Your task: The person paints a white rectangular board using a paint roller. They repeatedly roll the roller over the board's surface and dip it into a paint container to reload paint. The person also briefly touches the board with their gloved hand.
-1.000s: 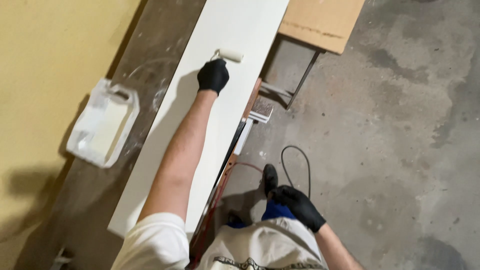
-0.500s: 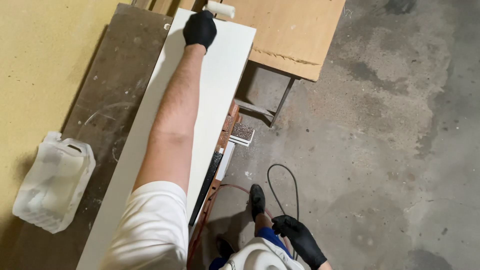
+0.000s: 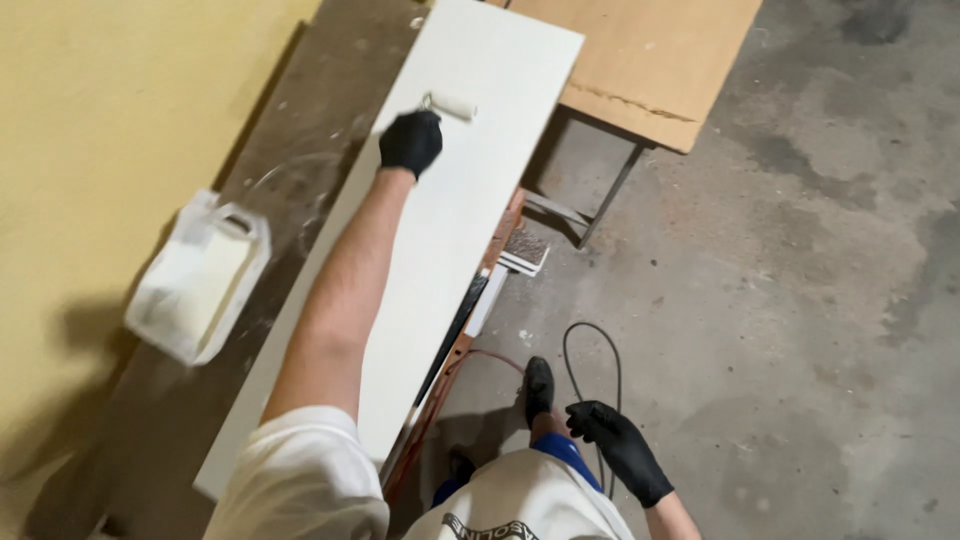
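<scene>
Left hand: the black-gloved left hand (image 3: 410,141) was stretched far out along the board, fingers wrapped shut around the handle of a small paint roller (image 3: 451,106).
Roller: its pale sleeve lay across the white board (image 3: 440,250), close to the far end and touching the surface just beyond the knuckles.
Right hand: the gloved right hand (image 3: 620,448) hung down by the hip, well apart from the work, fingers loosely spread and gripping nothing.
Step in hand: by my reading this was a coating pass, the roller working the far stretch of the long white panel.
Next move calls for: I'd say a steady, even pull along the length of the board, the sleeve kept flat so no ridges form near the edge.
Board: long and narrow, it lay on the dark tabletop (image 3: 300,150), running away from the body, its right edge close to the tabletop's side.
Container: a cut-open translucent plastic jug (image 3: 198,278) sat on the tabletop left of the board, near the yellow wall (image 3: 100,120); it looked to hold white liquid, likely paint, though the level was hard to tell.
Further out: a brown wooden sheet (image 3: 650,60) rested beyond the board's far end, and a black cable (image 3: 590,345) looped on the concrete floor (image 3: 800,300) by the person's shoe (image 3: 538,388).
</scene>
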